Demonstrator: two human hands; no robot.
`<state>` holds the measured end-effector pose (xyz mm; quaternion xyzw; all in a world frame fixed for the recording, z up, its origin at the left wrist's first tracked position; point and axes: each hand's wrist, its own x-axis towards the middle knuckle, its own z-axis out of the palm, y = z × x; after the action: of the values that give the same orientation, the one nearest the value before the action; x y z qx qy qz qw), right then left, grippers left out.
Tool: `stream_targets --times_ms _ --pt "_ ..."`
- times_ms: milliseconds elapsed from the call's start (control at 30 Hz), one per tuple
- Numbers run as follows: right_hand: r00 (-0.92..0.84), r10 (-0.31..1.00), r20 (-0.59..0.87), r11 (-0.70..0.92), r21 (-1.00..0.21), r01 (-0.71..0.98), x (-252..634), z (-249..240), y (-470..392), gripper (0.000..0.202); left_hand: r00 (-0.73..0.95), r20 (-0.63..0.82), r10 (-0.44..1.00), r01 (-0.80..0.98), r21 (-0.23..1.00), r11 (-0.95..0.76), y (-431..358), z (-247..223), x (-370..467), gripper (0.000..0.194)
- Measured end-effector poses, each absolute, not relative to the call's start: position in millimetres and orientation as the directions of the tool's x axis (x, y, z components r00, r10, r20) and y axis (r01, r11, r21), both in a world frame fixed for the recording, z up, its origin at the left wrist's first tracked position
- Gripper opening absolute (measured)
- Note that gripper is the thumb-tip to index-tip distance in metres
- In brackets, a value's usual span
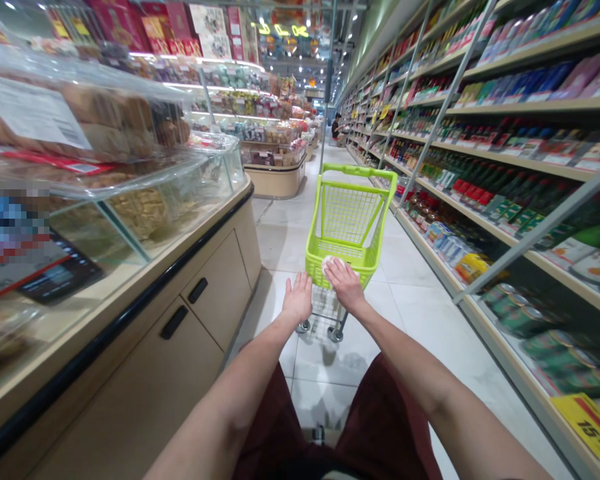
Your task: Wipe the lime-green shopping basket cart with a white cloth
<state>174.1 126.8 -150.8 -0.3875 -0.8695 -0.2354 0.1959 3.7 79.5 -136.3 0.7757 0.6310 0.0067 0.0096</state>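
A bright green shopping cart with a mesh basket stands on the floor in front of me, in the middle of the aisle. My right hand is closed on a crumpled white cloth, which lies against the near rim of the cart. Just left of the cart's near edge, my left hand is held with its fingers stretched out and nothing in it. Whether its fingertips touch the cart cannot be made out.
A wooden counter with glass bins and packaged food runs along the left. Long shelves of bottles, cans and packets line the right. A person is far down the tiled aisle.
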Motion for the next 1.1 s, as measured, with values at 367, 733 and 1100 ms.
stream_targets --times_ms 367,733,1100 --pt "-0.582 0.627 0.518 0.58 0.188 0.793 202 -174 101 0.037 0.279 0.067 0.958 0.959 0.036 -0.282 76 -134 32 0.069" --pt "-0.513 0.734 0.444 0.497 0.163 0.852 221 -201 91 0.039 0.327 0.072 0.942 0.944 0.027 -0.329 72 -133 53 0.07" --pt "-0.413 0.648 0.64 0.471 0.089 0.877 235 -162 91 0.043 0.32 0.126 0.939 0.94 0.076 -0.331 74 -133 65 0.071"
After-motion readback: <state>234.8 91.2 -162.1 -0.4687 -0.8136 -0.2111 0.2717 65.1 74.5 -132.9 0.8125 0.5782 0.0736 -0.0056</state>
